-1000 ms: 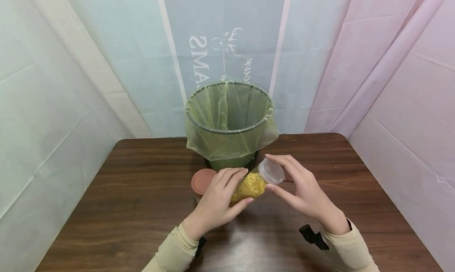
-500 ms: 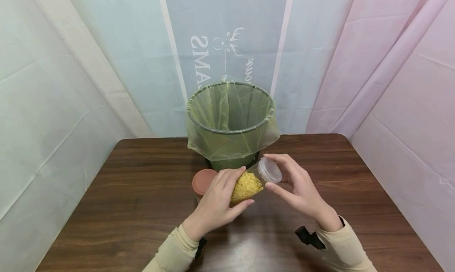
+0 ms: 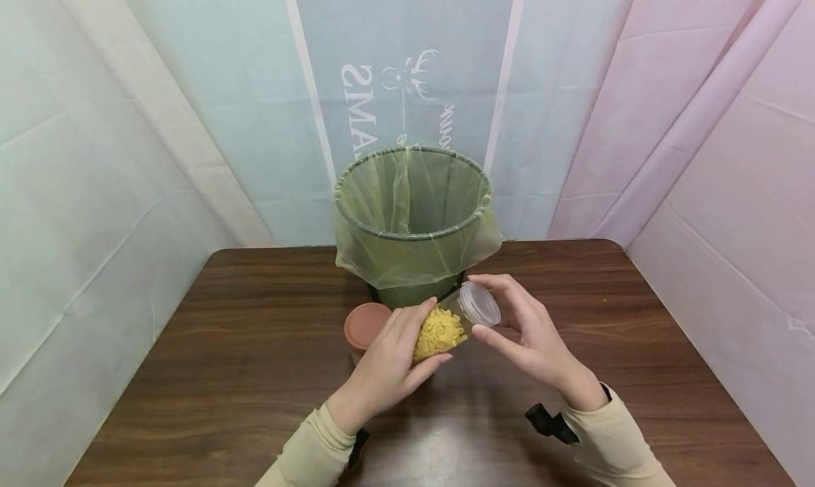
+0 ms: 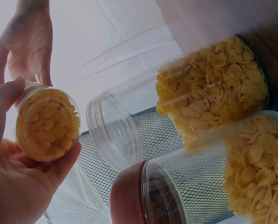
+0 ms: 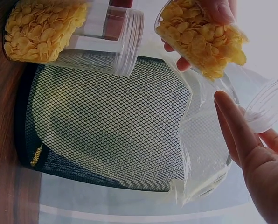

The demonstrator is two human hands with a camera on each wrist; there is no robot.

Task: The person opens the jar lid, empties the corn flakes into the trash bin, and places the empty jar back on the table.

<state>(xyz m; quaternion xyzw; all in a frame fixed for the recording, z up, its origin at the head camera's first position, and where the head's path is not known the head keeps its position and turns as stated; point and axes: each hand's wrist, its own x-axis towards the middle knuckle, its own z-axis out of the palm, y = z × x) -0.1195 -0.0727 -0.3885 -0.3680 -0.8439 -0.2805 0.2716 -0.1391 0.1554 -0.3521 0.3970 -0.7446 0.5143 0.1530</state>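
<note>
My left hand (image 3: 382,363) grips a clear jar (image 3: 451,304) partly filled with yellow corn flakes (image 3: 439,333), tilted with its mouth up to the right. At that mouth my right hand (image 3: 531,338) holds a clear lid (image 3: 482,304) between thumb and fingers. Whether the lid is seated or loose, I cannot tell. Behind the left hand stands a second jar with a reddish-brown lid (image 3: 367,324). The wrist views show another clear-topped jar (image 5: 78,35) of flakes beside it; the head view hides this one.
A black mesh bin (image 5: 106,121) with a pale yellow liner (image 3: 414,257) stands at the back middle of the dark wooden table (image 3: 255,374), just beyond the jars. Fabric walls (image 3: 560,105) enclose the table at the back and sides.
The held jar and its lid shift slightly left. Inside, the flakes settle toward the jar's base, away from the lid. My right hand moves a little left with the lid.
</note>
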